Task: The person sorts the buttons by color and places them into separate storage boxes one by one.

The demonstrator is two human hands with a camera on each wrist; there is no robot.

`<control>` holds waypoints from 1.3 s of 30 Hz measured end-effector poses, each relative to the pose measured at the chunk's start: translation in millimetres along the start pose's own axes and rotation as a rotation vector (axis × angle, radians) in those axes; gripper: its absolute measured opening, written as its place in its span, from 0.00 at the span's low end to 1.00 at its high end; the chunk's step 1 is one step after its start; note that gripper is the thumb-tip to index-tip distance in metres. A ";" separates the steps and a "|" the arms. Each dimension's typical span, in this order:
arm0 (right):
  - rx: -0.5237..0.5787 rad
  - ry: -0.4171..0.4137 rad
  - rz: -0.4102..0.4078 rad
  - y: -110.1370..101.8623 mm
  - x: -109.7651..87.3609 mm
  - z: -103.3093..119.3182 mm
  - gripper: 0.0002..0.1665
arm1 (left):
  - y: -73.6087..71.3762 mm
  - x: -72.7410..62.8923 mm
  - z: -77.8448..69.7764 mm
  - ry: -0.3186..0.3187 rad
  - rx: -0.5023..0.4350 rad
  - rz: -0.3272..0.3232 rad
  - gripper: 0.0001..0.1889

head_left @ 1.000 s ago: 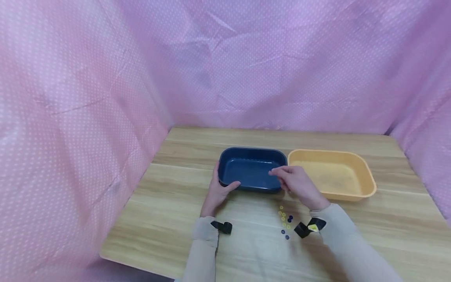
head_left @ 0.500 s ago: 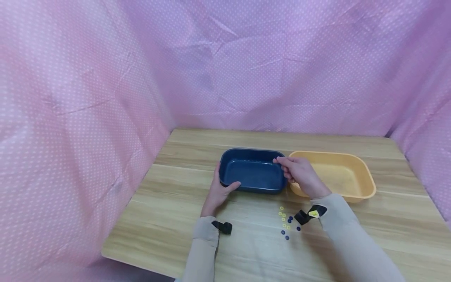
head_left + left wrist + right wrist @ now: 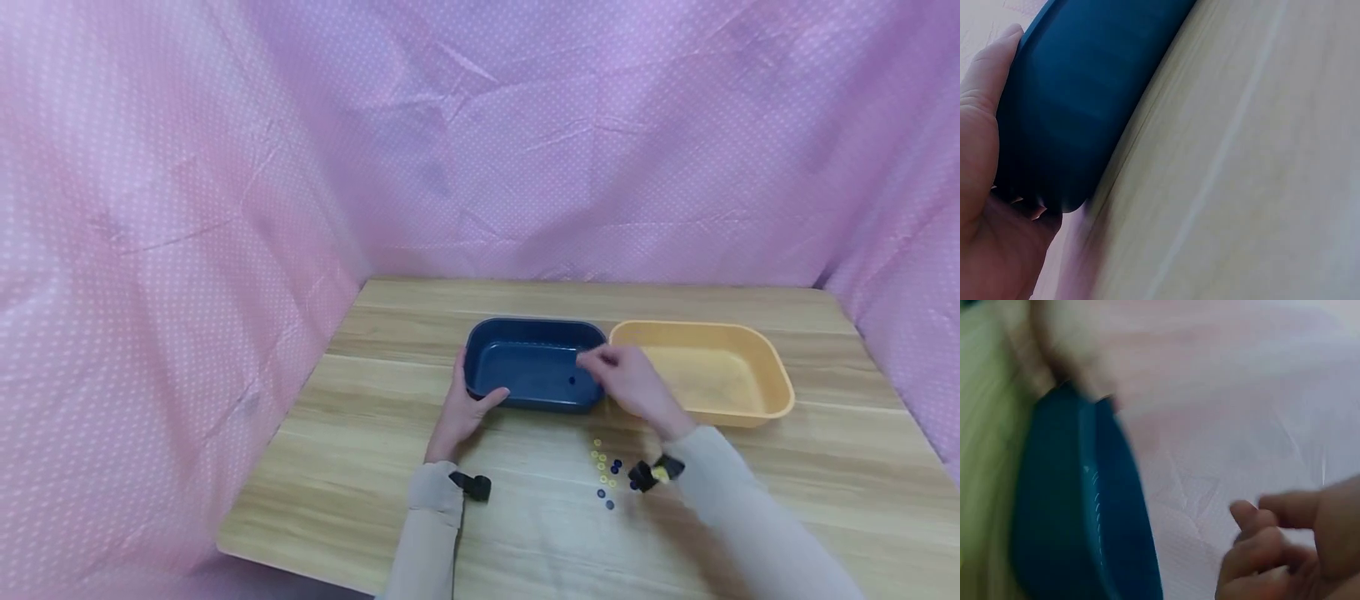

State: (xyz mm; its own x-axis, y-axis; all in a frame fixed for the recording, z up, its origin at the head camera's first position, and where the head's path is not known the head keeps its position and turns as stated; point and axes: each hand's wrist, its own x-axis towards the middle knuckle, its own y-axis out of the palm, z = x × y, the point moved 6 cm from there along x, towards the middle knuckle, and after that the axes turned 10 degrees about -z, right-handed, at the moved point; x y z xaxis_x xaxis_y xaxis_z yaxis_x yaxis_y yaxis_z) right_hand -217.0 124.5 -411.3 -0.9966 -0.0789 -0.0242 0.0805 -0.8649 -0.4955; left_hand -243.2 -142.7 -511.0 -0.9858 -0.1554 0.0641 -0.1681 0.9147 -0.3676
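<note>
My left hand (image 3: 459, 418) holds the dark blue bin (image 3: 517, 375) at its near left corner, thumb over the front rim, fingers along the left side. In the left wrist view the bin's outer wall (image 3: 1091, 100) fills the space beside the thumb. Over the bin's right end is my right hand (image 3: 628, 382), its fingers loosely bent and no object visible between thumb and index finger. A small dark blue disc (image 3: 572, 380) shows just below those fingertips, against the bin's inside. The right wrist view has the hand (image 3: 1279, 550) to the right of the bin (image 3: 1054, 506).
A yellow bin (image 3: 705, 417) stands close against the blue one on its right. Several small yellow rings (image 3: 602, 467) and dark blue discs (image 3: 610, 505) lie scattered on the wooden table (image 3: 360, 450) in front. Pink dotted cloth (image 3: 480, 167) hangs behind and at both sides.
The right hand rose slightly, then came down and a little left. It let go of the dark blue disc, which now shows below the fingers. The left hand stays on the bin.
</note>
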 end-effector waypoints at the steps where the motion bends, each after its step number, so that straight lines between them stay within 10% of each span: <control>1: -0.127 -0.073 0.011 7.3 -10.1 -0.5 0.18 | 0.6 -0.2 0.8 -0.003 0.001 0.004 0.57; 6: -0.769 -0.496 0.093 54.0 -64.3 -10.9 0.05 | 1.6 1.7 2.3 0.006 0.005 0.001 0.56; 10: -0.998 -0.687 0.038 74.5 -85.0 -19.7 0.07 | 0.4 3.3 1.5 0.008 0.005 -0.009 0.57; 25: -0.971 -0.809 0.056 63.5 -110.2 -20.6 0.06 | 1.4 2.6 0.8 0.008 0.004 0.013 0.57; 32: -0.634 -0.579 -0.061 14.3 -89.6 -39.7 0.12 | 4.4 11.2 -1.0 0.018 0.049 0.020 0.57; 39: -0.712 -0.468 -0.027 6.9 -89.7 -70.7 0.07 | 0.2 15.0 0.7 0.026 0.055 0.031 0.59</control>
State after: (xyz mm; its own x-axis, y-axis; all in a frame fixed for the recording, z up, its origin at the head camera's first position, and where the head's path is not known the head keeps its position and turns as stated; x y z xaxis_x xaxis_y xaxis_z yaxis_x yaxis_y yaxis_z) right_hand -128.3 160.7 -474.0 -0.8752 -0.3953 0.2789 -0.1298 -0.3634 -0.9226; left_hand -258.1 -145.1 -510.7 -0.9902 -0.1174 0.0755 -0.1384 0.8969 -0.4200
